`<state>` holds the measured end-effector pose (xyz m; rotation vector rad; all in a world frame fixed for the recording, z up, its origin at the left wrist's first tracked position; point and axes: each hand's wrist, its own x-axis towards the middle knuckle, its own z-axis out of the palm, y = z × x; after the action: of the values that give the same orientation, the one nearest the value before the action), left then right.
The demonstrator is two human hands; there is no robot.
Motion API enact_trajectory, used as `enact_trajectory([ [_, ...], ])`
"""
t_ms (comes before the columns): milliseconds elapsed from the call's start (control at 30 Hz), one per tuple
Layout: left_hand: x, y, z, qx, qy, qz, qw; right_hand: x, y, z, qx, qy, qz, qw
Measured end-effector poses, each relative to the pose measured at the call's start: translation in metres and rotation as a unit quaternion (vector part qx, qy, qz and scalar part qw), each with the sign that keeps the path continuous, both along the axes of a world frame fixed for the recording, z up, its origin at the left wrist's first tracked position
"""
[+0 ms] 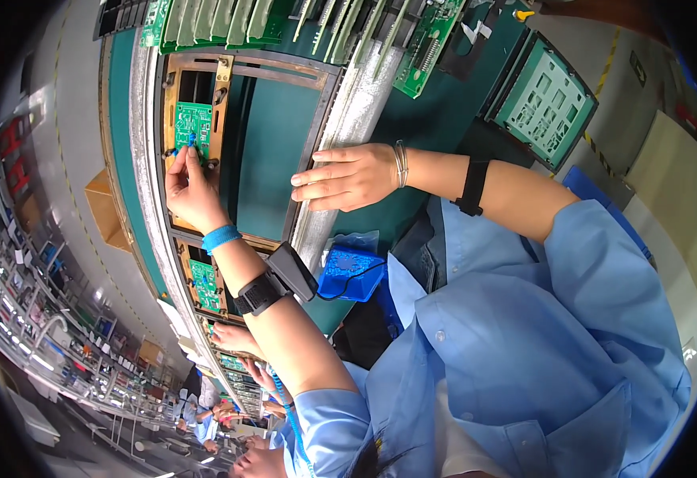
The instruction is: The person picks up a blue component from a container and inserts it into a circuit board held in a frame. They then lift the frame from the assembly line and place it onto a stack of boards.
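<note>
My left hand point(195, 193) is closed in a pinch on a small blue electronic component point(193, 139) at the near end of a green circuit board point(189, 119). The board lies in a brown fixture frame point(219, 119) with dark clamps. Whether the component's legs sit in the board is hidden by my fingertips. My right hand point(350, 177) rests with its fingers stretched out over the silvery metal rail point(317, 227), holding nothing. A blue band circles my left wrist, with a black strap farther up that forearm.
Several green boards stand upright in a rack point(229, 20) at the top. A blue bin point(350, 273) sits near my body. At right is a tilted framed panel point(546, 99). Another board point(204, 284) lies lower along the line, where a co-worker's hand point(235, 338) reaches in.
</note>
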<state>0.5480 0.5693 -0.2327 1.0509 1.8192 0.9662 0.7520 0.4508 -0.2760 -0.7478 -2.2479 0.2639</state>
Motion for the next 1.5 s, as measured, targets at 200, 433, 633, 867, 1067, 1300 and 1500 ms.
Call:
enact_trajectory([
  [200, -0.002, 0.002, -0.004, 0.019, 0.009, -0.018, 1.000, -0.002, -0.001, -0.003, 0.012, 0.001, -0.013, 1.000],
  [433, 0.000, 0.000, -0.006, 0.039, 0.025, -0.025, 0.999, -0.004, -0.002, -0.006, 0.008, 0.015, -0.024, 1.000],
  [633, -0.004, -0.002, -0.015, 0.091, 0.053, -0.026, 0.994, -0.006, -0.003, -0.005, 0.013, 0.009, -0.031, 0.999],
  [867, -0.005, 0.000, -0.018, 0.170, 0.130, -0.082, 0.973, -0.005, -0.004, -0.003, 0.009, 0.011, -0.033, 0.999],
  [1067, -0.007, -0.001, -0.014, 0.093, 0.050, -0.048, 0.993, -0.006, -0.003, -0.002, 0.005, 0.001, -0.031, 1.000],
  [1300, -0.004, 0.000, -0.013, 0.184, 0.197, -0.122, 0.955, -0.004, -0.001, -0.002, 0.017, 0.000, -0.033, 0.999],
  [1500, 0.007, 0.000, -0.008, 0.136, 0.247, -0.098, 0.954, -0.001, -0.001, -0.001, 0.011, -0.007, -0.021, 1.000],
])
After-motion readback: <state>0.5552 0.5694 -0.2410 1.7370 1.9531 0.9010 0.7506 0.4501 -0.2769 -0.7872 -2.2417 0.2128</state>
